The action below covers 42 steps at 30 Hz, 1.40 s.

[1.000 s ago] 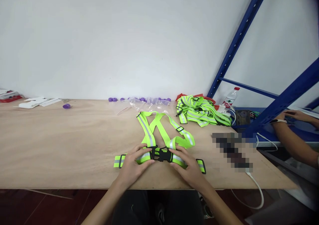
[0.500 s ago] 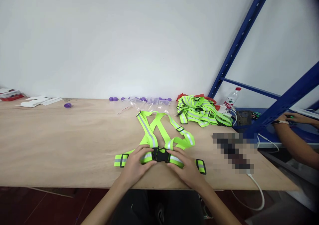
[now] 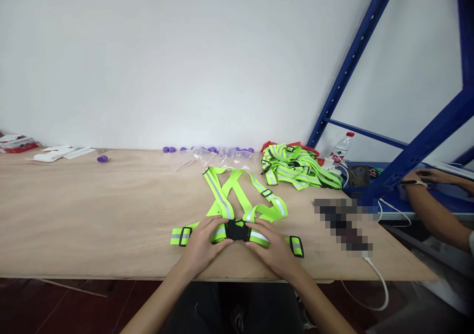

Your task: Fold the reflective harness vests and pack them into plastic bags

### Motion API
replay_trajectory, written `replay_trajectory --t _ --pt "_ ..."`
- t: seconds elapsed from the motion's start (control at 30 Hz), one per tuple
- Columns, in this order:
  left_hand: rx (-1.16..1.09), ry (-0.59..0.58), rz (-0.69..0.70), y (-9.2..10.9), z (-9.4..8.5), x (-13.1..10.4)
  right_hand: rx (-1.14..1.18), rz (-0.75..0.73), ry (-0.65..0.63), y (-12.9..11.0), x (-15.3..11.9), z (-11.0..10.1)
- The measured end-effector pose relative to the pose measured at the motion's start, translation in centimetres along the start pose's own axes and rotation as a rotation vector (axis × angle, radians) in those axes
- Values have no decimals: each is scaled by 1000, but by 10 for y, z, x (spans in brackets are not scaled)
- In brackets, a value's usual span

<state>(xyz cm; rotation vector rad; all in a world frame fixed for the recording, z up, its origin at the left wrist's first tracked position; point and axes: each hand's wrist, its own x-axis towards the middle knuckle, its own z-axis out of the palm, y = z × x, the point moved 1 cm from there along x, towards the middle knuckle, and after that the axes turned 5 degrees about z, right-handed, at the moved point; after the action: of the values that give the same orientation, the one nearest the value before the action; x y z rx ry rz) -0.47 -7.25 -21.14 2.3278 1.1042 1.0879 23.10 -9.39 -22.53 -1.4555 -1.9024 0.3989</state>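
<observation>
A neon-green harness (image 3: 240,194) with silver reflective stripes lies on the wooden table, its loops spread toward the wall. At its near edge is a black buckle (image 3: 237,230), its two halves joined. My left hand (image 3: 203,242) grips the strap just left of the buckle, thumb below and fingers above. On the buckle's other side, my right hand (image 3: 272,245) holds the strap in the same way. Strap ends with black sliders stick out beyond both hands.
More green straps (image 3: 296,167) are heaped at the back right, near a bottle (image 3: 341,147). Purple rolls (image 3: 169,149) and clear plastic bags (image 3: 218,157) line the wall. A blue rack (image 3: 411,164) stands at right, with another person's arm (image 3: 431,208) beyond it.
The buckle halves have come closer together, closing the small gap between them, and my right hand has shifted slightly left. The whole view has moved a little.
</observation>
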Motion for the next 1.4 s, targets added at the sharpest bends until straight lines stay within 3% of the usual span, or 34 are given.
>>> replay_trajectory --t 0.1,0.23,0.4,0.57,0.73,0.8,0.87,0.97,1.03,1.13,1.3,1.4 --pt "99 -21 57 4 -8 -1 -97 -103 16 -5 -4 -4" --pt "174 -89 115 1 -45 -10 -164 -192 21 -5 -17 -36" --pt "197 -207 51 -27 -91 -30 -123 -16 -83 24 -31 -84" --pt "158 -177 -28 -54 -95 -44 -59 137 -158 47 -37 -90" --pt "72 -197 -93 -54 -101 -43 2 172 -175 46 -39 -92" --pt "-43 -148 -190 -51 -107 -38 82 196 -176 48 -36 -95" --pt "-193 -23 -318 -51 -111 -29 234 228 -133 51 -30 -96" --pt "-374 183 -442 -57 -113 -13 543 257 33 58 -17 -94" --pt "-467 214 -474 -62 -114 -4 713 291 111 61 -9 -94" --pt "-479 148 -495 -63 -122 1 765 347 84 60 -4 -100" --pt "-239 -152 -399 -46 -140 -24 302 310 -185 46 -22 -121" --pt "-114 -302 -298 -37 -140 -44 101 288 -276 40 -36 -125"
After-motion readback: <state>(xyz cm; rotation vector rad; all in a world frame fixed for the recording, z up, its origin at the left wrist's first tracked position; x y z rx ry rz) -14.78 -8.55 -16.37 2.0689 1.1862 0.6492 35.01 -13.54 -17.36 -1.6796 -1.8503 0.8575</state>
